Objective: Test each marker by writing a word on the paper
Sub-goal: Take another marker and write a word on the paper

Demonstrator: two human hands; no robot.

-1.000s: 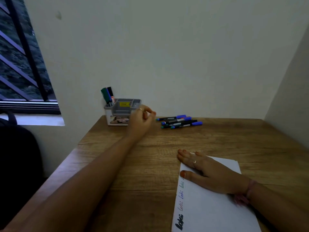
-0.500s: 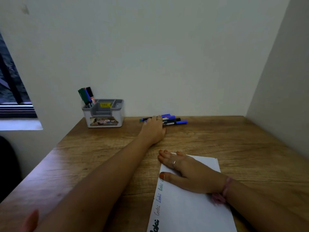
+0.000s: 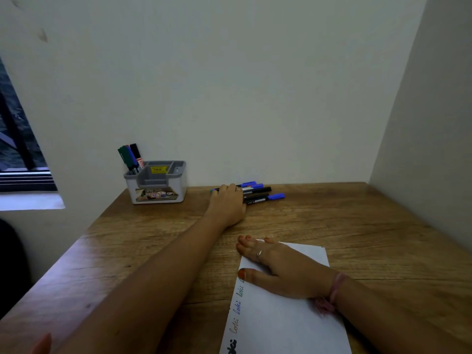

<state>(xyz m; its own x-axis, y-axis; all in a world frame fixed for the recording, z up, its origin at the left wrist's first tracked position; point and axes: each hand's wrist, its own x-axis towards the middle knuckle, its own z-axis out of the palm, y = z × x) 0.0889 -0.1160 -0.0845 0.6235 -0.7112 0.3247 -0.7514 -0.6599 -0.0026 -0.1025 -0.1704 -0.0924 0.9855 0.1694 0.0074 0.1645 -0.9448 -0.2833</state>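
The left hand (image 3: 227, 203) lies over the markers (image 3: 258, 192) at twelve o'clock by the wall; whether its fingers grip one, I cannot tell. The right hand (image 3: 278, 269) presses flat, fingers straight, on the paper (image 3: 281, 325) at five o'clock. More markers stand in the holder (image 3: 158, 183) at eleven o'clock.
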